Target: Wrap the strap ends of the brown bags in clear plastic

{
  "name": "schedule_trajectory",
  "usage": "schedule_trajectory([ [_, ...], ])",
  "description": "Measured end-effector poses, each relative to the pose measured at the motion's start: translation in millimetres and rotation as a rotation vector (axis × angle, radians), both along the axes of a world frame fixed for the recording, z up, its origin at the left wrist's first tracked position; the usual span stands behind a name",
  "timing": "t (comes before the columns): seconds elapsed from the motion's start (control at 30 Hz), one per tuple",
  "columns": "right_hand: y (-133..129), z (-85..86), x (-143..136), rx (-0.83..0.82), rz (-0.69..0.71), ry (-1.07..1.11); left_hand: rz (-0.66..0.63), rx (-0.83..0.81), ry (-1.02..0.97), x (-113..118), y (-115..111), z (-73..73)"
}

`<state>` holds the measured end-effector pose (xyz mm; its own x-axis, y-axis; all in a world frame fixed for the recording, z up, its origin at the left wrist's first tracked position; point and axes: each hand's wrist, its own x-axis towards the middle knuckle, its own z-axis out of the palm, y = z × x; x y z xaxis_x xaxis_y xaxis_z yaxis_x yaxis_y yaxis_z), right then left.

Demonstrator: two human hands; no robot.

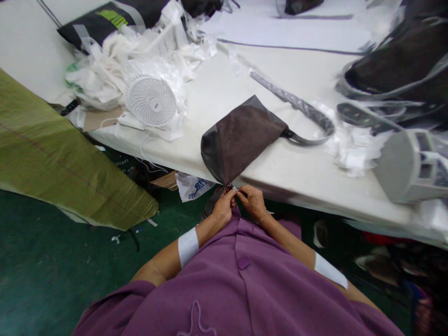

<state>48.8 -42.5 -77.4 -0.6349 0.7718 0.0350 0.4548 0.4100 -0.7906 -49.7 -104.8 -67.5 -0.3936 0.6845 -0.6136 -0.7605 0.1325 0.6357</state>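
A brown suede-like bag (247,135) with black leather-like ends lies on the table, its near corner at the table's front edge. A small metal fitting (229,186) shows at that corner. My left hand (224,206) is closed beside the fitting, fingertips pinched; what they grip is mostly hidden. A dark strap (211,203) hangs just left of it. My right hand (252,201) pinches a small white piece (234,188) against the same spot, nearly touching my left fingers. The bag's plastic-wrapped strap (297,103) curves away from its far end.
On the white table (206,100), a white fan (151,101) stands at left before crumpled plastic wrapping (115,58). A grey tape dispenser (399,165) and dark wrapped bags (395,60) are at right. Green-covered material (52,158) stands at the left. Shoes (320,233) lie under the table.
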Motion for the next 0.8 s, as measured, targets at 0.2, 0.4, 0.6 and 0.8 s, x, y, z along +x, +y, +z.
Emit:
schedule_trajectory([
  [0.2, 1, -2.8, 3, 0.059, 0.033, -0.035, -0.017, -0.011, 0.007, 2, 1, -6.0],
  [0.4, -3, -0.8, 3, 0.179, 0.073, -0.125, -0.048, -0.010, 0.028, 7, 6, -11.9],
  [0.6, -4, -1.0, 4, 0.066, -0.064, -0.058, -0.023, 0.005, -0.003, 7, 10, -15.1],
  [0.8, -3, 2.3, 9, -0.012, -0.111, 0.064, 0.002, 0.086, -0.065, 4, 3, -11.0],
])
